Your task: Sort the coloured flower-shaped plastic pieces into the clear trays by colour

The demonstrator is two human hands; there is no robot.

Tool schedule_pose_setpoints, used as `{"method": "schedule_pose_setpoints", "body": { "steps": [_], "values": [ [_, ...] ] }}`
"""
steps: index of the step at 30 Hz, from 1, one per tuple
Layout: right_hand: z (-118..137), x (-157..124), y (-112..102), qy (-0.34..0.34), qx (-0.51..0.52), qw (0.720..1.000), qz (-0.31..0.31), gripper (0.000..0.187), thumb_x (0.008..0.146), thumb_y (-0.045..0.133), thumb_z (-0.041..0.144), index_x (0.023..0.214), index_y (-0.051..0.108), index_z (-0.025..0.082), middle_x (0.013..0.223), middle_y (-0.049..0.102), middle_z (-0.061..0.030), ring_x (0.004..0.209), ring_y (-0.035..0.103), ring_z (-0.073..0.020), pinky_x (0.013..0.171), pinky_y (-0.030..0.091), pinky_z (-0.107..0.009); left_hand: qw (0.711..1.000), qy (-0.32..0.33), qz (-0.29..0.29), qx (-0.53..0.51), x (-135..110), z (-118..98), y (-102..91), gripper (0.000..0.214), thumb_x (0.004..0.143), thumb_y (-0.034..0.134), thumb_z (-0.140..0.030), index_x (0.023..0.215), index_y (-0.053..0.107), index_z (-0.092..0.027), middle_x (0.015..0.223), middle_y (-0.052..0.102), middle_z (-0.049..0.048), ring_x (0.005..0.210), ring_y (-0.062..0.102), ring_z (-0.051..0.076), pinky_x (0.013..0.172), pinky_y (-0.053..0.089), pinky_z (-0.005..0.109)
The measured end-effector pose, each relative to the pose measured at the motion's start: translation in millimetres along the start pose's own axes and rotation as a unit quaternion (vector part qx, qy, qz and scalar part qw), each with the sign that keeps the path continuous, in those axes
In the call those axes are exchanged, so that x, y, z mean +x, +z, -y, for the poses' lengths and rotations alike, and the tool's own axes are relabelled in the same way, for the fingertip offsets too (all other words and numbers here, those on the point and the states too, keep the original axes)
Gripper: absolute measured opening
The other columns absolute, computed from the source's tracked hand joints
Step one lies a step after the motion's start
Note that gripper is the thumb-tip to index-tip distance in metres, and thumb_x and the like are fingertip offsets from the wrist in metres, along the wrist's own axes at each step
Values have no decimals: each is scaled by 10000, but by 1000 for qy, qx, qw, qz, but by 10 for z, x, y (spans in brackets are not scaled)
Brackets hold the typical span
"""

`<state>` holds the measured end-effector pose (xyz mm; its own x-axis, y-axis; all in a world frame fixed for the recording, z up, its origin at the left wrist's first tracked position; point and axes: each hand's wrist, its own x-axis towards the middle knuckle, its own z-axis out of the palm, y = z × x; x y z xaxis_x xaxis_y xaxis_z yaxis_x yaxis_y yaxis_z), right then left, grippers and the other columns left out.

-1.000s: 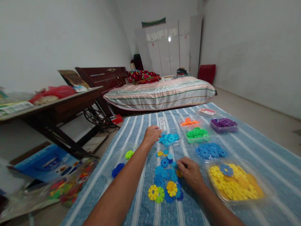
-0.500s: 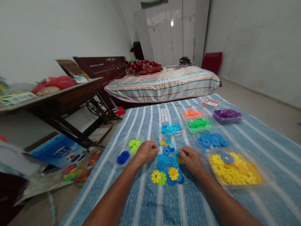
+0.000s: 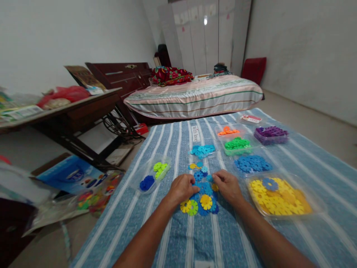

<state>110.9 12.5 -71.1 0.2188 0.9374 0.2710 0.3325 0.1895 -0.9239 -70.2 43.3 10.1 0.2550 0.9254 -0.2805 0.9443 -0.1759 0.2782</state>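
Notched plastic flower discs (image 3: 205,187), mostly blue, lie in a loose pile on the striped cloth. My left hand (image 3: 182,188) is over the pile's left side, thumb and forefinger apart and nothing visible between them. Opposite it, my right hand (image 3: 227,186) pinches the edge of a light blue disc (image 3: 209,178). Partly covered by that hand's fingers is a yellow disc (image 3: 214,187). Nearer me are another yellow disc (image 3: 206,202), a lime green disc (image 3: 193,207) and a yellow one (image 3: 185,206) beside it.
Clear trays hold sorted discs: yellow (image 3: 276,201), blue (image 3: 252,164), green (image 3: 237,144), orange (image 3: 228,131), purple (image 3: 271,134) and light blue (image 3: 203,150). A left tray (image 3: 145,169) has lime and dark blue discs. Beyond stands a bed (image 3: 195,100); left, a cluttered table (image 3: 61,108).
My left hand has moved right and nearer me, onto the pile, and its thumb has spread out. My right hand stays almost in place. The view has tilted slightly down.
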Motion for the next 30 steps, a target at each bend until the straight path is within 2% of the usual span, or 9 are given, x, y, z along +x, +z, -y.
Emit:
{"method": "schedule_pose_setpoints", "body": {
  "steps": [6, 10, 13, 17, 20, 23, 25, 27, 30],
  "values": [
    [13, 6, 5, 0, -4, 1000, -3, 307, 812, 511, 374, 654, 682, 174, 644, 605, -18, 631, 554, -150, 615, 402, -260, 999, 0, -9, -34, 48, -27, 56, 134, 641, 723, -281, 688, 630, -196, 663, 613, -39, 637, 551, 119, 562, 322, 221],
    [21, 11, -1, 0, -14, 1000, 1, 317, 812, 501, 380, 654, 680, 173, 644, 604, -19, 625, 554, -149, 611, 398, -261, 990, 3, -7, -143, 67, 42, 91, 148, 597, 695, -239, 594, 560, -178, 566, 540, -49, 557, 490, 103, 525, 306, 219],
    [33, 13, -5, 3, -17, 1000, 2, 320, 810, 499, 387, 649, 676, 174, 639, 595, -19, 621, 549, -147, 604, 394, -258, 968, 11, 22, -248, 52, 81, 67, 172, 569, 681, -261, 553, 534, -171, 516, 490, -57, 521, 438, 90, 508, 304, 218],
    [50, 11, 3, -2, -8, 1000, -6, 313, 809, 500, 381, 633, 666, 183, 631, 585, -17, 614, 542, -148, 605, 391, -262, 942, -1, 29, -334, 101, 30, -112, 186, 547, 697, -270, 545, 544, -167, 475, 485, -62, 485, 426, 79, 496, 317, 218],
    [51, 7, 21, -4, 1, 1000, -3, 310, 817, 496, 373, 635, 664, 186, 635, 592, -21, 615, 549, -152, 608, 387, -266, 914, -21, -28, -404, 265, -112, -335, 184, 581, 698, -281, 577, 555, -165, 476, 524, -49, 461, 429, 71, 472, 318, 208],
    [35, 9, 46, 1, 7, 1000, 3, 321, 826, 495, 381, 637, 662, 183, 636, 596, -24, 618, 555, -156, 605, 387, -266, 864, -35, -98, -493, 456, -295, -556, 193, 610, 700, -298, 670, 589, -153, 609, 637, -1, 495, 493, 70, 476, 356, 196],
    [25, 12, 59, -1, 9, 1000, 0, 326, 829, 497, 385, 637, 664, 180, 633, 593, -24, 619, 555, -157, 604, 389, -264, 847, -34, -126, -515, 528, -385, -644, 217, 620, 701, -309, 726, 605, -145, 679, 671, 25, 527, 534, 75, 487, 379, 192],
    [22, 16, 68, -6, 10, 1000, -3, 330, 827, 500, 387, 634, 666, 178, 626, 587, -24, 612, 553, -156, 601, 391, -262, 854, -18, -135, -502, 535, -412, -653, 226, 632, 688, -328, 738, 609, -144, 677, 674, 29, 525, 539, 79, 482, 380, 191],
    [30, 21, 77, -8, 13, 1000, -8, 332, 825, 502, 388, 632, 672, 178, 626, 591, -26, 613, 559, -158, 602, 394, -264, 885, 4, -121, -450, 458, -305, -524, 211, 646, 645, -354, 687, 594, -154, 626, 653, 12, 492, 513, 81, 470, 368, 199]
  ]
}}
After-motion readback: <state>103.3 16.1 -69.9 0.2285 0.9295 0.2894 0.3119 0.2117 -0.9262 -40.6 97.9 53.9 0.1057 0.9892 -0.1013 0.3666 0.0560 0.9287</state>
